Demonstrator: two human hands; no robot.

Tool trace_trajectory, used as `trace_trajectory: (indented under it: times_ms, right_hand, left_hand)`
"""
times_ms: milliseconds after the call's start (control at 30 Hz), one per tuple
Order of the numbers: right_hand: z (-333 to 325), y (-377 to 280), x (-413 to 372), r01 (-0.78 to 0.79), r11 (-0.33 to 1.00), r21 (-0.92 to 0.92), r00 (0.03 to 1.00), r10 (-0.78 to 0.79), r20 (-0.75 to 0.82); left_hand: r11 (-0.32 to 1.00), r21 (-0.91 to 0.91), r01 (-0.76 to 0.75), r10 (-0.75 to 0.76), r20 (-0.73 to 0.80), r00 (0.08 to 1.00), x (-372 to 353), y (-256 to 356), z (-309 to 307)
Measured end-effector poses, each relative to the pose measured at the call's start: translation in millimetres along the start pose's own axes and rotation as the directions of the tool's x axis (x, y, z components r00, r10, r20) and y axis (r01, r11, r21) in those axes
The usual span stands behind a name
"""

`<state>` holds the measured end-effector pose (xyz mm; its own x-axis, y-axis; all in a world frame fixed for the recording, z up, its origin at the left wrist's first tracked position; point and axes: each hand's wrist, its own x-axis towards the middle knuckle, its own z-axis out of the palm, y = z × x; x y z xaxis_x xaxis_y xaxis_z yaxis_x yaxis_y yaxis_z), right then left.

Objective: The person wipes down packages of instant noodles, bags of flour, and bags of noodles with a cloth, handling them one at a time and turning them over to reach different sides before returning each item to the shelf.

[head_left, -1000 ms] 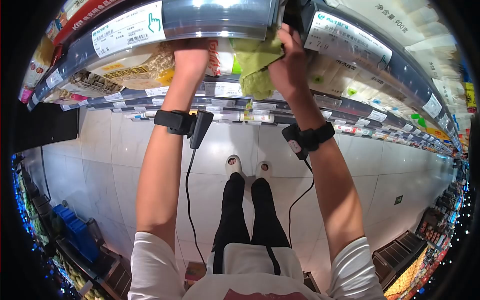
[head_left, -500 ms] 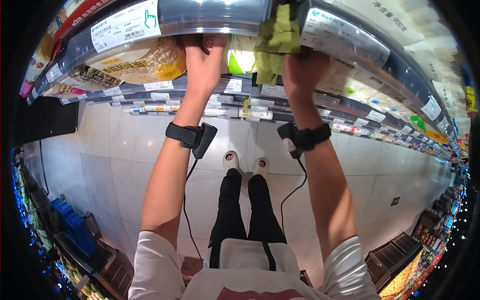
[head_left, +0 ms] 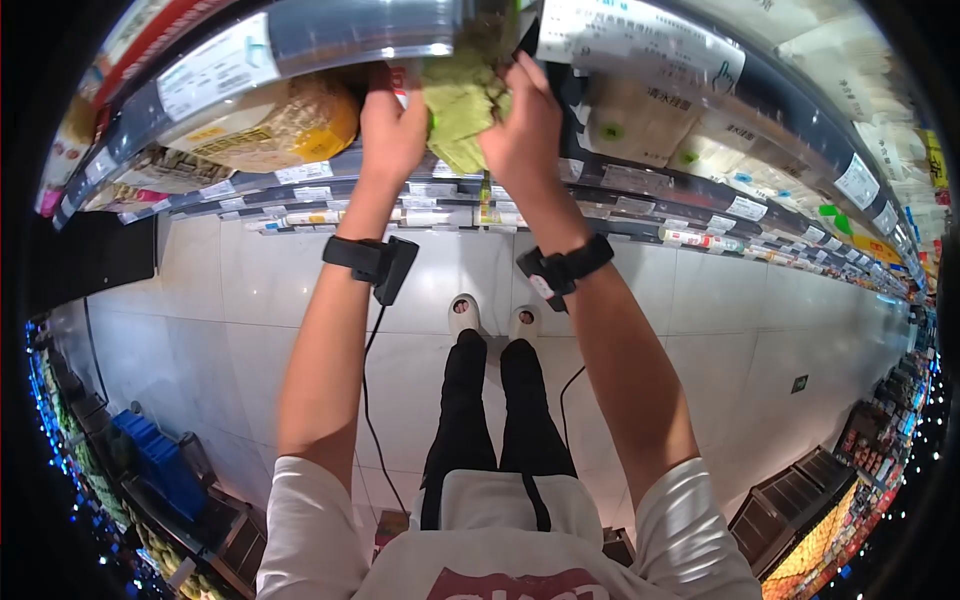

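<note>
A crumpled yellow-green cloth (head_left: 460, 115) hangs between my two hands, at the front of a shelf. My right hand (head_left: 525, 125) is closed on the cloth's right side, its fingers bent and partly blurred. My left hand (head_left: 393, 135) reaches under the shelf edge just left of the cloth. Its fingers curl round a red-and-white package (head_left: 400, 80), only a sliver of which shows; the fingertips are hidden.
A bag with a yellow label (head_left: 290, 120) lies left of my left hand. White noodle packs (head_left: 640, 115) fill the shelf on the right. Price-tag strips (head_left: 640, 35) edge the shelf above. Lower shelves hold more packages. A blue crate (head_left: 155, 455) stands behind at left.
My right hand has moved left with the green cloth, close to my left hand. The left hand stays near the same spot, slightly lower and to the left.
</note>
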<state>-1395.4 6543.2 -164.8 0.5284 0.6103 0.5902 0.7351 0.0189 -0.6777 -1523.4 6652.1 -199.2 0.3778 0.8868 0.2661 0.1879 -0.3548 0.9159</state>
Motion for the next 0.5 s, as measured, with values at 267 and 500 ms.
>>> trace_trajectory:
  times_ms: [267,500]
  right_hand:
    - [-64,-46,-59,-0.344,0.722,0.601,0.917,0.397,0.049]
    - [-77,-61,-110,-0.642,0.507,0.575,0.757,0.537,0.372]
  left_hand:
    - [0.992,0.097,-0.079,0.083,-0.044,0.996,-94,62,-25]
    - [0.942,-0.155,0.298,-0.288,0.082,0.954,-213,92,-104]
